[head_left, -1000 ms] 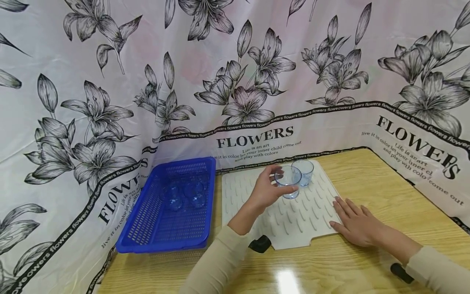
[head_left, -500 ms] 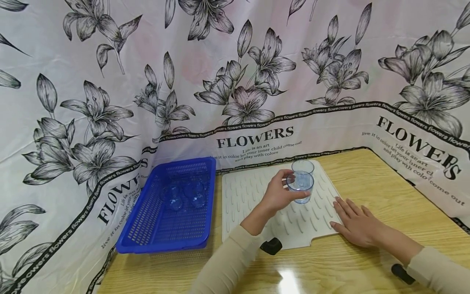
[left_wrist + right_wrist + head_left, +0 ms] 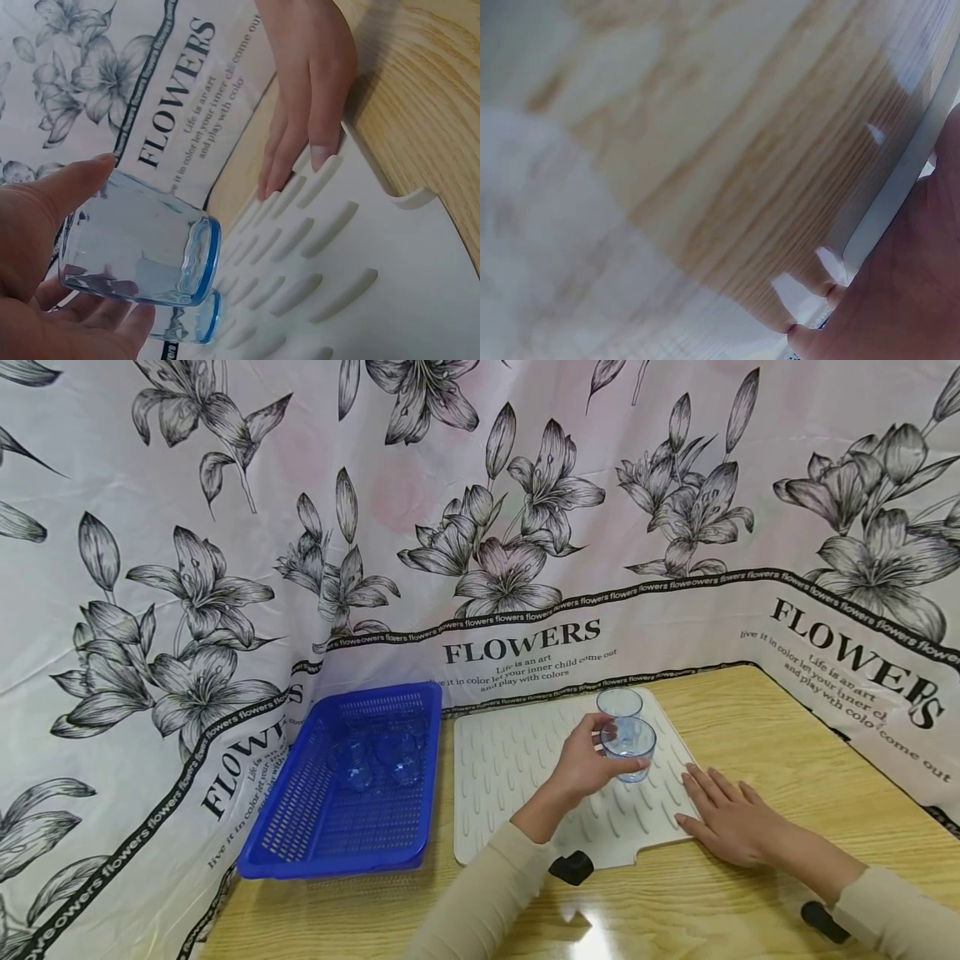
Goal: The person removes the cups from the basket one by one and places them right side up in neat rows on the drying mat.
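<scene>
My left hand (image 3: 588, 760) grips a clear bluish drinking glass (image 3: 139, 236) between thumb and fingers. In the left wrist view the glass's thick blue base is a little above the ridged white drying mat (image 3: 405, 277). Behind it a second glass (image 3: 619, 702) stands on the mat's far right part, partly hidden by the held one. My right hand (image 3: 727, 814) lies with fingers stretched out at the mat's right edge, its fingertips touching that edge. In the right wrist view the palm (image 3: 907, 292) is close beside the mat's rim.
A blue plastic basket (image 3: 337, 852) with several glasses (image 3: 405, 764) inside stands on the wooden table (image 3: 360, 910), left of the mat. A flower-printed curtain (image 3: 510, 643) hangs behind the table and along its sides.
My left hand has carried the glass to the right and slightly nearer, from beside the standing glass to in front of it. The right hand has stayed at the mat's edge.
</scene>
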The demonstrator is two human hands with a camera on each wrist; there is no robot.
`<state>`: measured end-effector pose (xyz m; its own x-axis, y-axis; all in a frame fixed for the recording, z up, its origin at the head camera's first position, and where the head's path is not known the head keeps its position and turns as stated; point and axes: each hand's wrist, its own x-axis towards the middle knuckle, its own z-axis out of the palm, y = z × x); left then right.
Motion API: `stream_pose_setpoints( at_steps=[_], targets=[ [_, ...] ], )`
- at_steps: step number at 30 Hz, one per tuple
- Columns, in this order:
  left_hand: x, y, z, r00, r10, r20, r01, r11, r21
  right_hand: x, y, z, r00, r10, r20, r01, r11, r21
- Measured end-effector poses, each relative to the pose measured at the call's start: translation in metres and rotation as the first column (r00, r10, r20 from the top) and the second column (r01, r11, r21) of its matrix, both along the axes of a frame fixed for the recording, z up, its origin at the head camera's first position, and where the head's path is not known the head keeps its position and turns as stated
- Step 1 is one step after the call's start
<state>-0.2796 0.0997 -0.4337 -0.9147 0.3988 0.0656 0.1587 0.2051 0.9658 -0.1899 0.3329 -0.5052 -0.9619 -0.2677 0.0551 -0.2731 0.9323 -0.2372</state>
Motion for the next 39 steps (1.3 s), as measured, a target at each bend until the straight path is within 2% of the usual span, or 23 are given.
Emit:
stream_pose_setpoints(
  at_steps=[7, 10, 15, 29, 39],
  targets=[
    [-0.001, 0.008, -0.006, 1.0, 0.015, -0.018, -0.016, 0.999, -0.038, 0.001, -0.002, 0.006, 0.998, -0.022, 0.057, 0.021, 1.0, 0.018],
    [-0.001, 0.012, -0.01, 1.0, 0.026, -0.018, -0.027, 0.998, -0.056, 0.002, -0.004, 0.011, 0.998, -0.022, 0.053, 0.02, 0.999, 0.037],
    [0.0, 0.02, -0.013, 0.999, 0.049, -0.006, -0.049, 0.995, -0.09, 0.001, -0.002, 0.007, 0.999, -0.015, 0.038, 0.014, 1.0, 0.016],
    [0.003, 0.028, -0.024, 0.999, 0.053, -0.004, -0.053, 0.985, -0.167, 0.0, 0.0, 0.0, 1.0, -0.005, 0.004, 0.005, 1.0, -0.008],
    [0.003, 0.029, -0.024, 0.999, 0.035, -0.022, -0.038, 0.98, -0.197, -0.002, 0.003, -0.003, 1.0, -0.003, 0.016, 0.003, 1.0, -0.005]
  ],
)
